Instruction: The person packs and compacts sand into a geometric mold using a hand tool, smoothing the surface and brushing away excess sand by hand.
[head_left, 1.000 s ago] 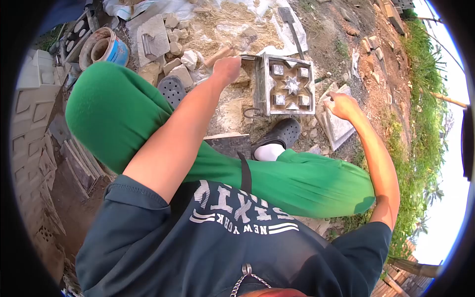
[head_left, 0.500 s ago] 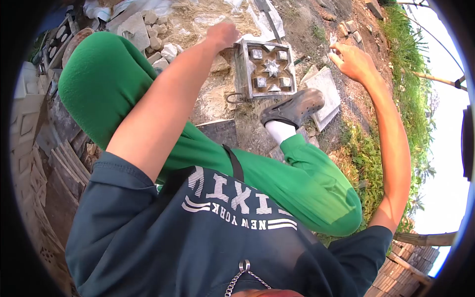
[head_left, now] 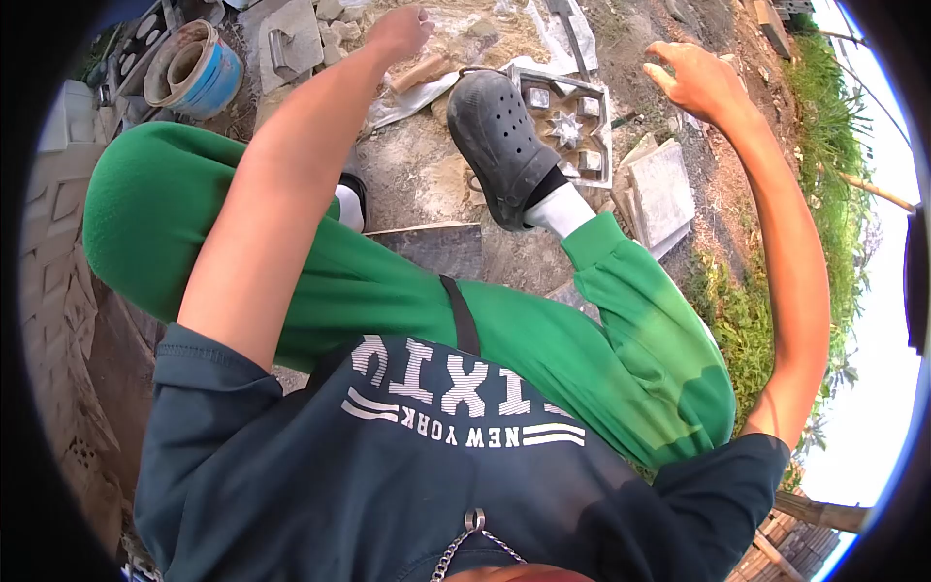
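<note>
My left hand [head_left: 398, 35] is raised at the upper left, its fingers loosely curled, with nothing visible in them. At the upper right my right hand [head_left: 700, 85] hangs in the air, thumb and index finger apart, also holding nothing. Between them on the ground lies a metal mould [head_left: 589, 131] with a raised star and square blocks inside its frame. A dark clog [head_left: 499, 145] on one of my feet is in front of the mould's left side and hides part of it. Whether the clog touches the mould I cannot tell.
A blue and white bucket [head_left: 211, 85] stands at the upper left near stone slabs [head_left: 291, 44]. Flat tiles [head_left: 661, 192] are stacked right of the mould. A long flat bar [head_left: 574, 34] lies beyond it. Grass [head_left: 824, 116] runs along the right.
My left hand has moved left and up, away from the mould's edge. My right hand has shifted slightly up and right. The clog has lifted across the mould's left side, and the bucket has come into view.
</note>
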Demonstrator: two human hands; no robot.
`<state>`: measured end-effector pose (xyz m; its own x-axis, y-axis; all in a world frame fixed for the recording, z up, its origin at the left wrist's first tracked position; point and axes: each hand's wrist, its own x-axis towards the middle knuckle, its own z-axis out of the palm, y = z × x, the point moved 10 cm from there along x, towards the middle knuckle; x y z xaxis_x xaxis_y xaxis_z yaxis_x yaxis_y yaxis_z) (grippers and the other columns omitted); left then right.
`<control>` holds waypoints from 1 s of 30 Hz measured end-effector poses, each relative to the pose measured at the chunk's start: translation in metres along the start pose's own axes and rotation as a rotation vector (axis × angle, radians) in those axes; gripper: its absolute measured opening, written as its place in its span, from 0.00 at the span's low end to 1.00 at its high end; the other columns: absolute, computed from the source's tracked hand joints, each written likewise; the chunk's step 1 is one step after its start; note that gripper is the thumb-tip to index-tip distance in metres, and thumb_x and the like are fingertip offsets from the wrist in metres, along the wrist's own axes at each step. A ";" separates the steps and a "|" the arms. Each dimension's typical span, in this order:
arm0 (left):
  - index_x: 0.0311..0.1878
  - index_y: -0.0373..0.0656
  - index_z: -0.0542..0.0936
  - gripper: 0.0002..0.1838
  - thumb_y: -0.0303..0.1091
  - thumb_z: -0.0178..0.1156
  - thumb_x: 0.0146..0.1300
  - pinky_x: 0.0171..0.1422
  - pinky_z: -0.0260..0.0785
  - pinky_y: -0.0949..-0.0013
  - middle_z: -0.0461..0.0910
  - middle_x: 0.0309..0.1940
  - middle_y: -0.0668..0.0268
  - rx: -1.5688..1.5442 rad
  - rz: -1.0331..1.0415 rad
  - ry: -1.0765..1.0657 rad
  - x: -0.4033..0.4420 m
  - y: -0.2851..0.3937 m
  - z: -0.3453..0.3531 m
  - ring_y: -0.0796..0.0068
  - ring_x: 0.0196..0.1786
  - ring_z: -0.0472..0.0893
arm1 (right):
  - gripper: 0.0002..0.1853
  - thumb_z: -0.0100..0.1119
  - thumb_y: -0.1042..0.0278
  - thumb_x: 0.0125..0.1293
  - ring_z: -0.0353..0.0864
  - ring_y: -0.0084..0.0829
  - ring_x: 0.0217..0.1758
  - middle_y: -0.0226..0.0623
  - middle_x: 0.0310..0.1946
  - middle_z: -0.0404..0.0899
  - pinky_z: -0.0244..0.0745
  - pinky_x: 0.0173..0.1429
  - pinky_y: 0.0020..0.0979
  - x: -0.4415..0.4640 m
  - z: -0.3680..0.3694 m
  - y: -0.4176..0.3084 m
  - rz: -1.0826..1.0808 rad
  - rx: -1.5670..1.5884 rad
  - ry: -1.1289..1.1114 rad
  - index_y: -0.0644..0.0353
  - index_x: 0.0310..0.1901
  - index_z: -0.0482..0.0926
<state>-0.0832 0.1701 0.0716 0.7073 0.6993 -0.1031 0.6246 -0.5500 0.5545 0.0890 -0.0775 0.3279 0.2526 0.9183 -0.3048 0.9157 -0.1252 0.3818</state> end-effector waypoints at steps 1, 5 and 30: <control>0.51 0.47 0.82 0.19 0.49 0.58 0.67 0.56 0.72 0.56 0.85 0.47 0.56 -0.040 -0.007 0.012 0.004 -0.006 -0.001 0.58 0.51 0.83 | 0.21 0.51 0.49 0.71 0.80 0.46 0.56 0.46 0.50 0.82 0.76 0.57 0.47 -0.001 0.000 0.001 -0.001 0.009 -0.006 0.54 0.57 0.77; 0.50 0.40 0.83 0.20 0.46 0.64 0.63 0.53 0.75 0.54 0.85 0.45 0.50 -0.198 -0.039 -0.047 0.021 -0.024 0.011 0.55 0.46 0.85 | 0.21 0.52 0.50 0.71 0.80 0.46 0.56 0.46 0.49 0.83 0.76 0.57 0.47 -0.005 0.020 0.015 0.039 0.005 -0.067 0.54 0.57 0.77; 0.35 0.40 0.85 0.18 0.47 0.59 0.64 0.37 0.74 0.62 0.84 0.30 0.59 0.173 0.442 -0.522 -0.022 0.100 0.097 0.64 0.30 0.82 | 0.12 0.54 0.64 0.64 0.85 0.44 0.49 0.44 0.41 0.85 0.81 0.52 0.43 0.050 0.081 -0.145 -0.343 0.207 -0.295 0.60 0.43 0.82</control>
<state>-0.0043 0.0560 0.0492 0.9462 0.1070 -0.3054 0.2551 -0.8272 0.5006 -0.0057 -0.0436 0.1862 -0.0241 0.7779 -0.6280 0.9968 0.0667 0.0443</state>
